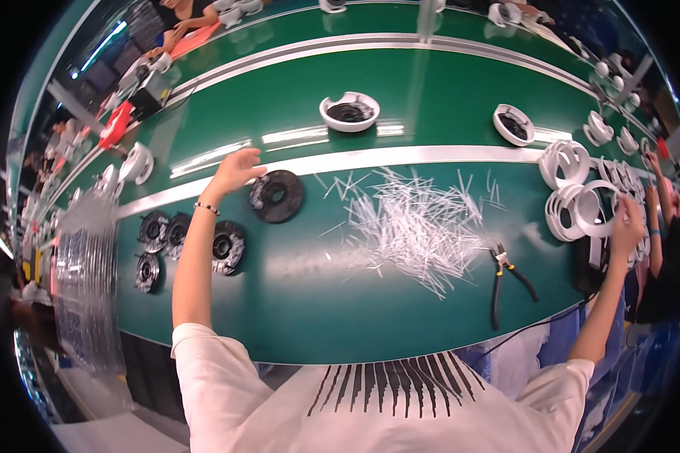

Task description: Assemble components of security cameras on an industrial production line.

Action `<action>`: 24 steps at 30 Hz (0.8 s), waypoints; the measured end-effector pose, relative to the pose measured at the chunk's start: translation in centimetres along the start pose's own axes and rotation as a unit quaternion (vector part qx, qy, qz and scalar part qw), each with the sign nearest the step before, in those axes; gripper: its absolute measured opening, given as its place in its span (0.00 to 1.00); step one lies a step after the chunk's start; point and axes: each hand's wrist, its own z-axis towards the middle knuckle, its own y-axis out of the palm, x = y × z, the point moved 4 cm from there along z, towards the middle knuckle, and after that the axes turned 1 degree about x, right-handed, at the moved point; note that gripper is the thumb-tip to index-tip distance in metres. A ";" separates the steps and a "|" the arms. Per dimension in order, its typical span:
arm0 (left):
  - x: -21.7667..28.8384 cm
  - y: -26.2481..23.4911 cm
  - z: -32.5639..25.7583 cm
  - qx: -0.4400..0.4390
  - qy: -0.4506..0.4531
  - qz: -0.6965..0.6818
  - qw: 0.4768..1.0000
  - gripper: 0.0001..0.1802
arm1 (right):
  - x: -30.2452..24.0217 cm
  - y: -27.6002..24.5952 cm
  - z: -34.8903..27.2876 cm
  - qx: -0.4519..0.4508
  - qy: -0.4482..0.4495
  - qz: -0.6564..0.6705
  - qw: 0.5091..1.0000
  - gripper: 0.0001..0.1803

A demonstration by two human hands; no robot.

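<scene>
My right hand grips a white ring at the right end of the green bench, beside a stack of similar white rings. Over on the left, my left hand is raised with its fingers apart and slightly bent, holding nothing. It hovers by the upper edge of a black round disc with a hole in its middle; whether the thumb touches the rim I cannot tell. Between my hands lies a heap of thin white strips. Cutting pliers with black and yellow handles rest to its right.
Several black round parts sit at the bench's left side, near stacked clear plastic trays. White cup-shaped housings with black insides stand on the green belt beyond a pale rail. Other people work at the far left and right.
</scene>
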 end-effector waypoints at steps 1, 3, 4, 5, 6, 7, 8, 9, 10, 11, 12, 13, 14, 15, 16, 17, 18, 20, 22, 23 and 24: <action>0.2 0.2 -1.1 0.000 -0.017 0.032 0.999 0.29 | -2.0 -1.2 0.7 0.031 -0.026 0.012 0.999 0.07; -0.3 0.6 -2.4 0.016 -0.022 0.066 0.997 0.30 | -7.4 -2.3 1.5 -0.002 0.038 0.114 0.993 0.07; -0.6 0.8 -2.7 0.028 -0.033 0.107 0.993 0.30 | -11.3 -2.5 1.3 -0.039 0.032 0.152 0.987 0.06; -0.6 1.3 -2.6 0.036 -0.040 0.145 0.988 0.29 | -14.9 -2.8 0.4 -0.071 0.077 0.214 0.971 0.05; -0.7 1.9 -2.6 0.024 -0.046 0.156 0.986 0.28 | -19.3 -3.7 -0.1 -0.101 0.033 0.231 0.967 0.04; -0.2 2.1 -3.3 0.008 -0.054 0.161 0.985 0.27 | -22.8 -3.6 -1.6 -0.147 0.044 0.292 0.944 0.04; 0.5 2.6 -3.8 -0.011 -0.061 0.164 0.985 0.26 | -25.8 -3.5 -3.1 -0.204 0.058 0.327 0.921 0.05; 1.2 2.9 -4.3 -0.002 -0.033 0.127 0.991 0.23 | -27.9 -3.3 -5.3 -0.235 0.063 0.360 0.901 0.07; 2.1 3.2 -4.8 0.013 -0.014 0.102 0.995 0.21 | -30.0 -3.3 -7.0 -0.266 0.102 0.411 0.866 0.09; 2.3 3.5 -5.4 0.028 0.001 0.078 0.997 0.18 | -31.8 -2.9 -8.9 -0.283 0.117 0.431 0.849 0.13; 2.1 3.8 -5.7 0.017 0.002 0.011 1.000 0.20 | -33.2 -2.8 -10.0 -0.334 0.147 0.451 0.814 0.15; 1.5 4.1 -6.5 0.015 0.000 0.013 1.000 0.20 | -34.5 -2.4 -11.4 -0.347 0.160 0.475 0.792 0.18; 1.4 4.2 -7.1 0.053 -0.019 -0.006 0.998 0.23 | -35.2 -2.1 -12.4 -0.357 0.158 0.482 0.785 0.21; 1.4 4.3 -7.9 0.091 -0.037 -0.025 0.995 0.26 | -35.8 -2.0 -12.9 -0.366 0.136 0.468 0.793 0.23; 1.5 4.4 -8.9 0.107 -0.044 -0.007 0.993 0.30 | -36.4 -1.9 -13.3 -0.368 0.120 0.462 0.798 0.24; 3.2 4.6 -10.3 0.100 -0.079 -0.045 0.991 0.30 | -36.6 -1.8 -13.8 -0.371 0.106 0.455 0.803 0.25; 4.6 4.7 -11.6 0.094 -0.115 -0.082 0.985 0.30 | -36.7 -1.5 -14.4 -0.396 0.082 0.426 0.810 0.26; 5.2 4.5 -12.8 0.084 -0.127 0.034 0.988 0.30 | -36.9 -1.6 -14.8 -0.395 0.049 0.393 0.829 0.27; 5.3 4.4 -13.1 0.063 -0.140 0.112 0.982 0.29 | -37.1 -2.0 -14.2 -0.392 0.020 0.340 0.855 0.33; 5.6 4.2 -13.1 0.081 -0.090 0.171 0.978 0.29 | -37.4 -2.3 -13.2 -0.391 0.021 0.321 0.863 0.38; 6.0 4.1 -13.0 0.098 -0.040 0.230 0.968 0.29 | -37.6 -2.3 -13.0 -0.390 0.008 0.348 0.852 0.48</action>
